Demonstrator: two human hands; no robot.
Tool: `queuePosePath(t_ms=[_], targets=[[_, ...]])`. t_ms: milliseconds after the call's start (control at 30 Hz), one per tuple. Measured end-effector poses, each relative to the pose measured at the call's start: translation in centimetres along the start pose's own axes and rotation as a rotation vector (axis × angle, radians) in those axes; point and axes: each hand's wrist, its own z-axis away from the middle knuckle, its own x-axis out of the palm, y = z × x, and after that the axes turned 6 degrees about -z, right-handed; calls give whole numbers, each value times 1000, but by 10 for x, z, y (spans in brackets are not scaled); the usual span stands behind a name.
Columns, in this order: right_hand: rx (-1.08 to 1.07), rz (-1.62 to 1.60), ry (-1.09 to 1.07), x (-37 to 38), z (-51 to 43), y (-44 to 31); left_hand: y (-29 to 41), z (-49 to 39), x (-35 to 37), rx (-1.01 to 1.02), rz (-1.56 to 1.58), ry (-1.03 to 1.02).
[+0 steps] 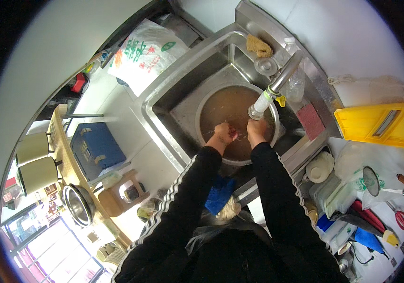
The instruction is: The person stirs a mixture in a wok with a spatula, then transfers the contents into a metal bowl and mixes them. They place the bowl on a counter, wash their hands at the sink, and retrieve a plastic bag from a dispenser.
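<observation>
A round metal basin of murky brown water stands in a stainless steel sink. At the water's surface, left of the basin's middle, my left hand is closed on a small reddish-purple piece, too small to name. My right hand is at the water on the basin's right side, just below the end of the faucet; its fingers are partly hidden, and whether it holds anything does not show. The faucet's end has a pale wrapped fitting with a yellow lever beside it.
A tan sponge, a clear lid, plastic bottles and a red scouring pad lie along the sink's back ledge. A white plastic bag is beyond the left rim. At right are a yellow plastic board and a strainer.
</observation>
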Motion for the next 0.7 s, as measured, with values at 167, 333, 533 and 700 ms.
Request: queuePosePath(t_ms=[167, 333, 533, 700], targets=[[419, -1418, -733, 12, 26, 7, 0, -15, 19, 186, 31, -321], [145, -902, -458, 31, 38, -16, -6, 17, 21, 130, 327, -638], [-1198, 596, -473, 39, 0, -10, -25, 83, 36, -23, 395, -371], [-679, 536, -190, 17, -20, 5, -10, 62, 35, -194, 116, -142]])
